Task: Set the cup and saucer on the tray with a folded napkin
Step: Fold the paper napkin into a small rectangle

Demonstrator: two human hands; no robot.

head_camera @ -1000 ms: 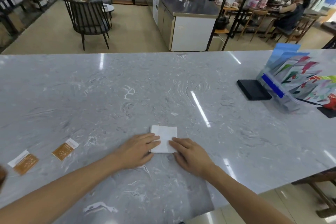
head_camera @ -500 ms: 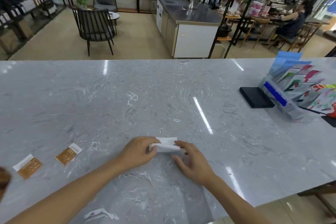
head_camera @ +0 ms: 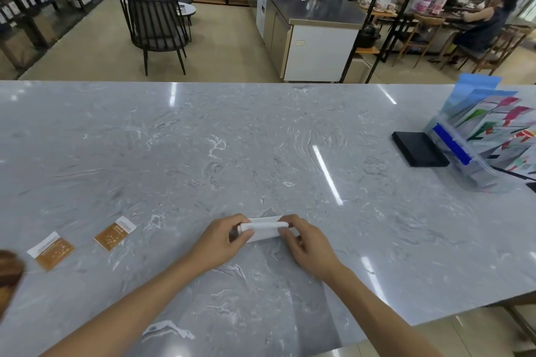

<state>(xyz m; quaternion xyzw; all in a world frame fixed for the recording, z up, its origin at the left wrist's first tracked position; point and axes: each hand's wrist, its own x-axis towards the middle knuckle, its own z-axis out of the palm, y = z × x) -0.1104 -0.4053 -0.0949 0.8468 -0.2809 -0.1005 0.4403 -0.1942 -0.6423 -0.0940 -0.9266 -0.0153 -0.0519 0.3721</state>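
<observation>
Head view: both hands (head_camera: 220,240) (head_camera: 309,243) pinch napkin (head_camera: 262,230) ends; fingertips hidden.

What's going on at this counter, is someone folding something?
Yes. A person at a grey marble counter is folding a small white napkin. The left hand pinches one end and the right hand the other, with the napkin doubled into a narrow strip just above the counter. Two brown sachets lie off to the left, and a leaflet holder stands at the far right. No cup, saucer or tray is in view.
</observation>
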